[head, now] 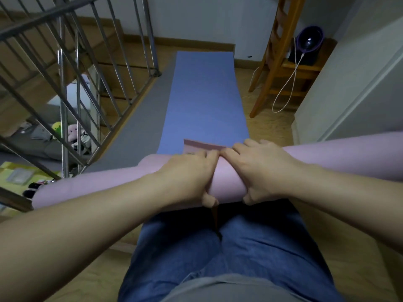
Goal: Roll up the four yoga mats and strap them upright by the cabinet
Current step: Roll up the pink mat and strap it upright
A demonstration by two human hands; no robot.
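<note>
**Two hands wrapped round the pink roll**

Pink mat [98,184] is rolled into a tight tube and lies crosswise over the person's knees, with its ends running out past both forearms. Surface is smooth, matte, pale lilac-pink. Left hand [187,173] and right hand [259,168] grip it mid-length, fingers over the top, thumbs underneath, fingertips almost meeting. Brownish strap [202,146]: a flat end pokes out just beyond the fingers. Blue mat [205,94] lies flat ahead, grey mat [144,127] along its left edge. Cabinet [349,83] stands to the right.
</note>
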